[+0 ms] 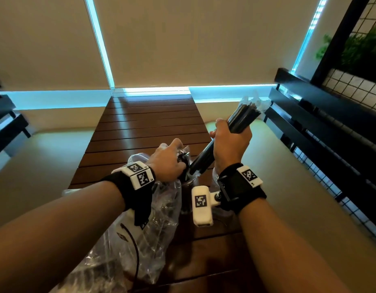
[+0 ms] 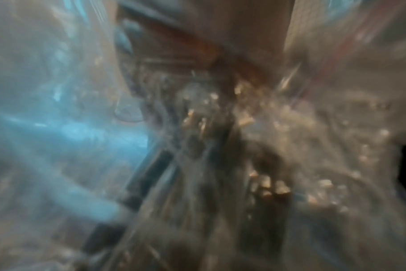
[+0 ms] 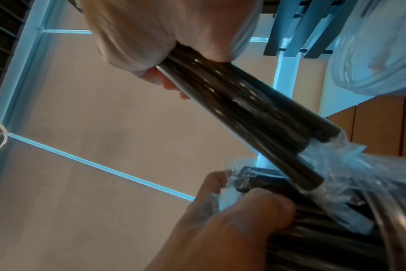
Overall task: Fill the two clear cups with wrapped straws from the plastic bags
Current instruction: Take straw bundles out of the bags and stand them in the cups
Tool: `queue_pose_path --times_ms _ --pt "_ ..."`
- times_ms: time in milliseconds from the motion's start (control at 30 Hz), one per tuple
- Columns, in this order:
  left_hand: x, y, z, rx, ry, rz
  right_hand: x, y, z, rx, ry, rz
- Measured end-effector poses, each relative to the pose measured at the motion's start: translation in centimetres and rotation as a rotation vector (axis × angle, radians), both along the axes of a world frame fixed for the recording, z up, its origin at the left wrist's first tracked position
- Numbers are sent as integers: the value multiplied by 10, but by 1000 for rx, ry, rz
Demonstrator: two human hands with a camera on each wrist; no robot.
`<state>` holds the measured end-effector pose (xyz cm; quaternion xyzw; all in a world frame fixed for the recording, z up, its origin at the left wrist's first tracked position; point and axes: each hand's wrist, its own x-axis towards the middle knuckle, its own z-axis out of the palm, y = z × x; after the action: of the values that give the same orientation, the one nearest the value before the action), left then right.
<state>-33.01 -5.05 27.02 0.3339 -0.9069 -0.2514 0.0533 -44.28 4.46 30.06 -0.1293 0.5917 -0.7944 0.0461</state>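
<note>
My right hand (image 1: 230, 137) grips a bundle of black wrapped straws (image 1: 242, 119) held on a slant, its lower end pointing down at a clear cup (image 1: 186, 192) on the wooden slat table (image 1: 149, 123). In the right wrist view the bundle (image 3: 243, 102) runs from my right hand (image 3: 172, 42) toward the cup rim (image 3: 382, 214). My left hand (image 1: 170, 160) holds the tops of the straws standing in that cup (image 3: 257, 183), thumb and fingers (image 3: 273, 207) curled round them. A second clear cup (image 1: 215, 175) shows partly behind my right wrist. The left wrist view is blurred by the plastic bag (image 2: 81, 128).
A crumpled clear plastic bag (image 1: 140, 229) with dark straws in it lies under my left forearm at the table's near left. Black slatted benches stand at the right (image 1: 320, 127) and at the left (image 1: 7, 125). A plant (image 1: 362, 49) sits behind a wire grid, upper right.
</note>
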Motion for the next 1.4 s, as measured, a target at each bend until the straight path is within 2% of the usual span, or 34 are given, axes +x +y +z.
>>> queue_pose_path --times_ms 200,400,567,700,900,1067,1267,1333,1400 --pt "3 -5 1 88 -39 -89 5 -11 -3 -41 -42 68" --pt "4 -3 2 77 -91 -124 18 -17 -16 147 165 148" --pt "6 -3 -1 11 -71 -155 18 -21 -26 240 238 202" --pt "4 -5 -3 23 -7 -132 25 -19 -45 346 428 305" --pt "3 -12 -9 -2 -17 -71 23 -25 -68 338 423 260" --pt "6 -11 -13 -25 -6 -54 31 -21 -83 315 512 245" --pt "5 -6 -9 -31 -39 -53 27 -14 -56 206 351 441" --pt "5 -9 -12 -8 -6 -35 28 -16 -35 135 426 370" --pt "5 -9 -14 -2 4 -39 27 -24 -14 118 593 298"
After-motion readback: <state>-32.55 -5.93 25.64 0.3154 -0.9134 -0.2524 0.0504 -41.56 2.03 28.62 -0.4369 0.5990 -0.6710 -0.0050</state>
